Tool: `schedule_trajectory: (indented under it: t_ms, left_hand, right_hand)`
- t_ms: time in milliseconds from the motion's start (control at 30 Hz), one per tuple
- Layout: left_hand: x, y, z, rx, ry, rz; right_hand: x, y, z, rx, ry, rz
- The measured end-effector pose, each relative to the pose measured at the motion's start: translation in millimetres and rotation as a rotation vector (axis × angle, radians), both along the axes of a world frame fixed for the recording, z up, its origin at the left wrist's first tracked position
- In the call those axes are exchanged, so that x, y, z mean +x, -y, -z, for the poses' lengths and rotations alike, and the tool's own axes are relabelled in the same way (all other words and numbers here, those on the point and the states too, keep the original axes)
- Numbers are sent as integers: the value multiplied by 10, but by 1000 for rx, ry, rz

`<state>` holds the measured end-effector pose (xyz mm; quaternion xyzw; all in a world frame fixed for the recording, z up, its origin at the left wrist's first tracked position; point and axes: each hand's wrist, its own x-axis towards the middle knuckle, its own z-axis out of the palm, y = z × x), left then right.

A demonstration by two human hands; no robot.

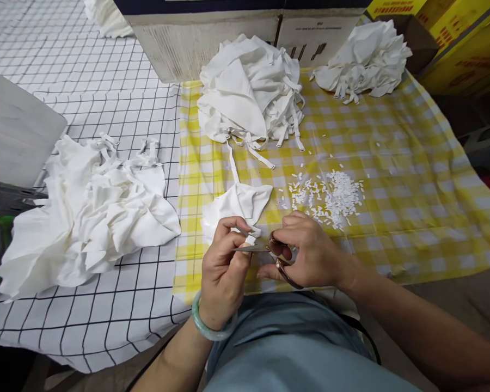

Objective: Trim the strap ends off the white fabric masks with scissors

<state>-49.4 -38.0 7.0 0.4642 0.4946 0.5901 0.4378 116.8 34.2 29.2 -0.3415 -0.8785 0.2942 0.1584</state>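
Observation:
My left hand [227, 267], with a pale green bangle at the wrist, pinches the end of a narrow white strap [251, 238]. That strap belongs to a white fabric piece [239, 202] lying just beyond my fingers. In my right hand [310, 247] is a pair of scissors [281, 250] with bronze-coloured handles, its finger and thumb in the loops. The scissor blades point left and lie at the strap end, close to my left fingertips. Whether the blades touch the strap, I cannot tell. To the right lies a heap of small white cut-off bits [343, 196].
A big pile of white fabric pieces with straps [249, 92] stands ahead, against a cardboard box [228, 38]. Another white pile [365, 60] sits at back right, and a loose one [102, 212] at left. Yellow checked cloth [408, 218] covers the table's right part.

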Motion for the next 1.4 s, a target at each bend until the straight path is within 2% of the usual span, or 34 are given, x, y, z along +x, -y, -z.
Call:
schedule_trajectory:
  t_ms: [200,433,600,733,833,933,1000,1067,1133,1233,1300,1367,1400]
  left_hand:
    - [14,13,30,-19,14,5]
    - [74,-56,-8,-27,6,43]
    - [231,-215,-32,-22,-63,132]
    - [437,-402,2,-17,-102,254]
    - [585,-521,63,-46,-93,343]
    - [673,-578,114,-97,-79,387]
    - [668,-573,113,-124,-73,378]
    - [579,-531,64,-145,-68,374]
    - [382,-450,-40,-160,-54,394]
    - [-98,-263,-251,-165,-48,440]
    - [-471,-121,-359,-169,-117,440]
    - [-812,-13,-387,-204,-266,367]
    - [-953,17,-366,-235,-373,291]
  right_hand:
    - [6,2,23,10,-7,5]
    - [98,8,77,57,29,53]
    - [331,8,140,159,38,150]
    - [608,55,220,185,81,298]
    - [795,106,309,66,104,427]
    - [924,105,370,-276,-12,585]
    - [969,58,367,-444,-159,632]
    - [973,-17,333,-475,-277,593]
    - [928,-105,290,-435,-324,522]
    - [758,-268,250,-333,-300,472]
    - [568,-425,252,-276,-256,419]
    - [311,-642,278,-214,-212,312]
    - [160,-770,298,-173,-200,239]
